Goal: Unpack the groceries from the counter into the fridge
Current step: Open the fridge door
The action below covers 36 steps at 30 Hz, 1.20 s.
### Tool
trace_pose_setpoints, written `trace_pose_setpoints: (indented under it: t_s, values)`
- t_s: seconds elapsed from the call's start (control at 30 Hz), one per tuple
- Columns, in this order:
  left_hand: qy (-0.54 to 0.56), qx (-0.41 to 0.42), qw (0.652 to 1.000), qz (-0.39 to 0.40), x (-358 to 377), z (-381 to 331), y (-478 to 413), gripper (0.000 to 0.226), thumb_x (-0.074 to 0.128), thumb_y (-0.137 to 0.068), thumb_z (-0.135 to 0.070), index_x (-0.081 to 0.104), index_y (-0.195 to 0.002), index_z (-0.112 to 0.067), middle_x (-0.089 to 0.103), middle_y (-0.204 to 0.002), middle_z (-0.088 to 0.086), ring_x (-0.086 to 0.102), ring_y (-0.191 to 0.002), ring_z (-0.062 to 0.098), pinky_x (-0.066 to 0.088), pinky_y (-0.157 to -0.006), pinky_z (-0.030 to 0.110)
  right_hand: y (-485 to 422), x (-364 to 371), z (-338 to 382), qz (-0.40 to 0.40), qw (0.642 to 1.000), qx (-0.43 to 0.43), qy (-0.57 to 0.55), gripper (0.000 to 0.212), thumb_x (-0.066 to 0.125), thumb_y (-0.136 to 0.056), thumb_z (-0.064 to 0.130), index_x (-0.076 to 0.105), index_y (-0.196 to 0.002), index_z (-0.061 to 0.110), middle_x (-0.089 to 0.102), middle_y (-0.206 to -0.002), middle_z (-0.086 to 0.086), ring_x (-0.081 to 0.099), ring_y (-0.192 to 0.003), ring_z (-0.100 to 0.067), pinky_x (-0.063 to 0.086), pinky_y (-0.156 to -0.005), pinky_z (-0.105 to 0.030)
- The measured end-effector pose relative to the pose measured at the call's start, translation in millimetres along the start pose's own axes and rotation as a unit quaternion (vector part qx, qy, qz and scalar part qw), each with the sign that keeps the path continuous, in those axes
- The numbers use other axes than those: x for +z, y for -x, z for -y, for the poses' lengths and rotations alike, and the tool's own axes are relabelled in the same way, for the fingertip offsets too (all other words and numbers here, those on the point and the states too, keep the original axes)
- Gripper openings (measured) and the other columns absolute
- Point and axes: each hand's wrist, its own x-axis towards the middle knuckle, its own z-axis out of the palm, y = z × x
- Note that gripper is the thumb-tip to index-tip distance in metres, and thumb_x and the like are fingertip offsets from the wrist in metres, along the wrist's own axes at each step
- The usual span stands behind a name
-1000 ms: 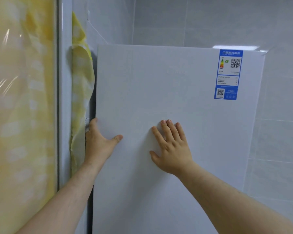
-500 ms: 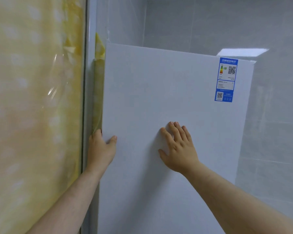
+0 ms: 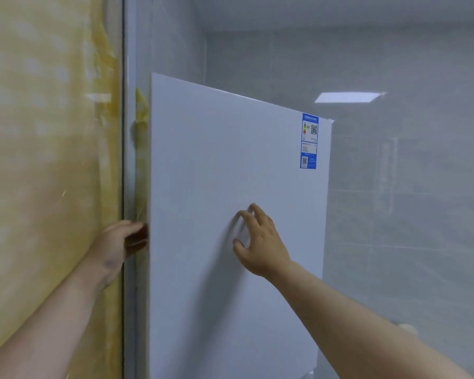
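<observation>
Facing a grey tiled wall (image 3: 408, 187) in a narrow corner, with a yellow film-covered panel (image 3: 44, 160) running down the left. Nearest, reaching in with both bare arms. Hooking the left hand (image 3: 115, 244) round the left edge of the fridge door (image 3: 216, 165), the thumb now drawn off the front face where it was lying a second ago, the fingers curling behind the edge. Easing the right hand (image 3: 260, 242) off the middle of the door: flat-palmed before, now loosely bent, holding nothing, the blurred tips perhaps just brushing the surface. Probably beginning to pull the door open, its top edge slanting down toward the blue energy label (image 3: 309, 140) at the upper right corner. Showing nothing yet of the inside, shelves and contents hidden. Leaving groceries and counter out of view.
</observation>
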Motion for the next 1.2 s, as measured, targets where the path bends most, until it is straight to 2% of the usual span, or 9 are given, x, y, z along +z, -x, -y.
trace_pose_setpoints:
  t_s: [0.07,0.17,0.4,0.53,0.73,0.83,0.93,1.07,1.2]
  values:
    - [-0.017,0.005,1.0,0.01,7,-9,20,0.016,0.049,-0.093,0.0,0.061,-0.083,0.0,0.065,-0.084,0.017,0.061,-0.078,0.025,0.05,-0.076,0.03,12,-12,7,0.009,1.0,0.005,0.0,0.063,0.058,-0.09,0.036,0.035,-0.147,0.02,0.018,-0.161,-0.004,0.019,-0.147,-0.022,0.021,-0.116,-0.031]
    - [-0.045,0.031,0.998,0.032,22,-23,53,0.018,0.051,-0.091,0.005,0.062,-0.078,0.0,0.068,-0.07,0.01,0.063,-0.072,0.022,0.05,-0.077,0.034,27,-32,16,-0.007,1.0,0.018,-0.017,0.059,0.059,-0.089,0.033,0.039,-0.143,0.018,0.022,-0.159,-0.004,0.019,-0.146,-0.02,0.019,-0.116,-0.028]
    - [-0.15,0.106,0.978,0.097,63,-51,126,0.023,0.083,-0.071,-0.009,0.064,-0.078,0.002,0.066,-0.069,0.011,0.062,-0.071,0.023,0.049,-0.073,0.034,58,-105,44,-0.065,0.997,-0.043,-0.007,0.055,0.061,-0.091,0.028,0.043,-0.143,0.019,0.027,-0.159,-0.004,0.022,-0.146,-0.018,0.024,-0.113,-0.025]
    - [-0.154,0.152,0.971,0.101,95,-58,161,0.02,0.078,-0.075,0.001,0.065,-0.087,-0.009,0.071,-0.069,-0.005,0.066,-0.065,0.003,0.051,-0.062,0.015,78,-151,66,-0.106,0.991,-0.071,-0.025,0.052,0.057,-0.094,0.03,0.044,-0.144,0.021,0.032,-0.157,0.002,0.024,-0.145,-0.01,0.018,-0.109,-0.015]
    - [-0.151,0.18,0.955,0.182,132,-58,195,0.018,0.075,-0.081,-0.007,0.072,-0.097,-0.014,0.074,-0.088,0.001,0.069,-0.083,0.007,0.052,-0.068,0.012,101,-197,72,-0.169,0.98,-0.079,-0.065,0.07,0.052,-0.089,0.049,0.033,-0.149,0.018,0.041,-0.149,0.003,0.039,-0.137,-0.013,0.041,-0.11,-0.041]
    - [-0.152,0.192,0.94,0.238,146,-56,208,0.021,0.07,-0.085,-0.005,0.072,-0.105,-0.012,0.073,-0.101,0.003,0.069,-0.094,0.012,0.055,-0.083,0.023,112,-205,63,-0.214,0.973,-0.066,-0.063,0.073,0.059,-0.084,0.045,0.031,-0.145,0.017,0.046,-0.141,0.0,0.047,-0.128,-0.016,0.047,-0.102,-0.043]
    - [-0.115,0.188,0.938,0.269,160,-54,220,0.023,0.065,-0.087,0.003,0.073,-0.099,-0.014,0.075,-0.098,0.001,0.071,-0.094,0.016,0.057,-0.084,0.028,122,-215,47,-0.239,0.967,-0.046,-0.071,0.071,0.061,-0.083,0.037,0.034,-0.145,0.015,0.05,-0.137,0.0,0.052,-0.122,-0.013,0.051,-0.097,-0.039]
    - [-0.116,0.305,0.932,0.158,170,-63,210,0.022,0.067,-0.086,0.002,0.072,-0.088,-0.019,0.071,-0.084,-0.005,0.066,-0.084,0.005,0.051,-0.077,0.014,140,-233,32,-0.235,0.968,-0.013,-0.092,0.068,0.058,-0.087,0.031,0.03,-0.149,0.029,0.047,-0.131,0.012,0.053,-0.113,-0.002,0.05,-0.088,-0.018]
    - [-0.092,0.349,0.93,0.066,191,-70,185,0.031,0.063,-0.089,0.001,0.061,-0.107,-0.024,0.061,-0.104,-0.006,0.059,-0.096,0.002,0.045,-0.077,0.005,155,-249,12,-0.258,0.964,0.007,-0.058,0.065,0.057,-0.088,0.034,0.032,-0.147,0.029,0.047,-0.123,0.012,0.057,-0.099,0.003,0.048,-0.07,-0.01]
